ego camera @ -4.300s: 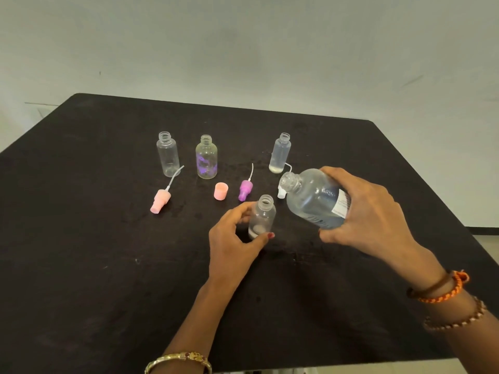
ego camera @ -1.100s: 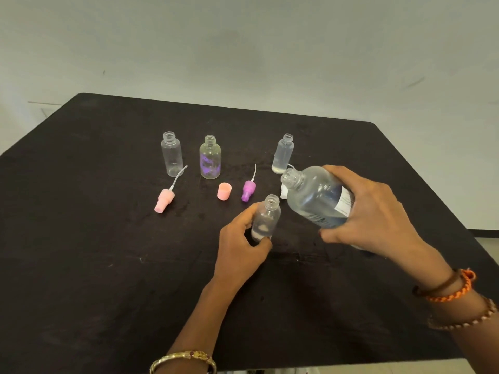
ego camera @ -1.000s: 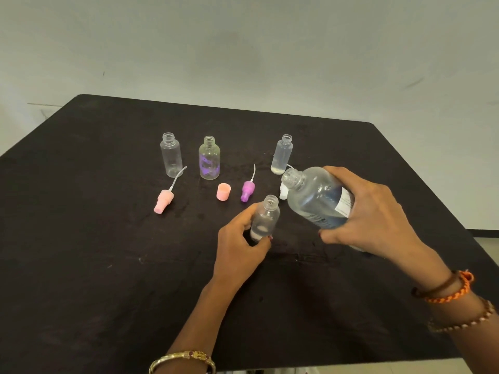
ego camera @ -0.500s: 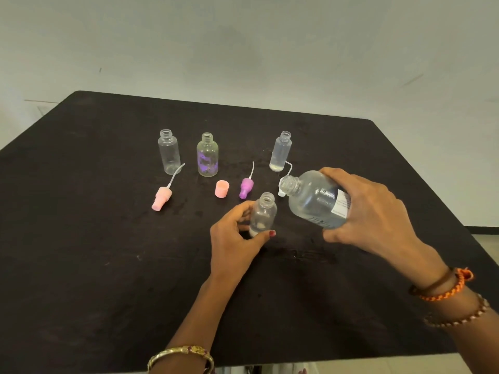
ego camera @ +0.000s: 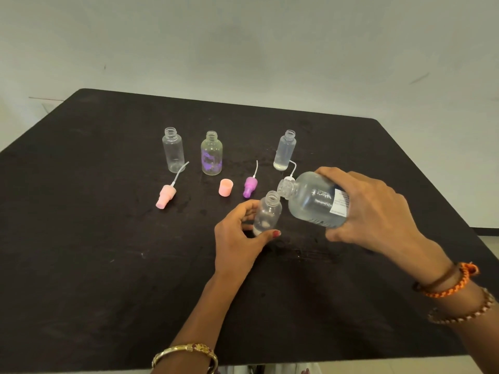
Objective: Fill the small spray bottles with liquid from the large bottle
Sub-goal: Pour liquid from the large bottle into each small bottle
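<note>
Black table [ego camera: 81, 265], contents left to right:

1. Pink spray head [ego camera: 165, 196], lying on its side, dip tube pointing up-right toward item 2.
2. Clear small bottle [ego camera: 173, 153], upright, uncapped.
3. Small bottle with purple print [ego camera: 211, 153], upright, uncapped.
4. Pink cap [ego camera: 225, 187], standing just in front of item 3.
5. Purple spray head [ego camera: 250, 186], lying down, tube pointing away from you.
6. Your left hand [ego camera: 237, 240], thumb and fingers curled around the small bottle being filled [ego camera: 267, 214]; that bottle stands on the table, uncapped, a little liquid at its base.
7. Far small bottle [ego camera: 285, 150], upright, uncapped, some liquid at the bottom.
8. White spray head [ego camera: 289, 179], mostly hidden behind item 9.
9. Large bottle [ego camera: 314, 199], tipped left, its mouth just above the held bottle's opening; whether liquid is flowing cannot be told.
10. Your right hand [ego camera: 372, 211], wrapped around the large bottle's body.
</note>
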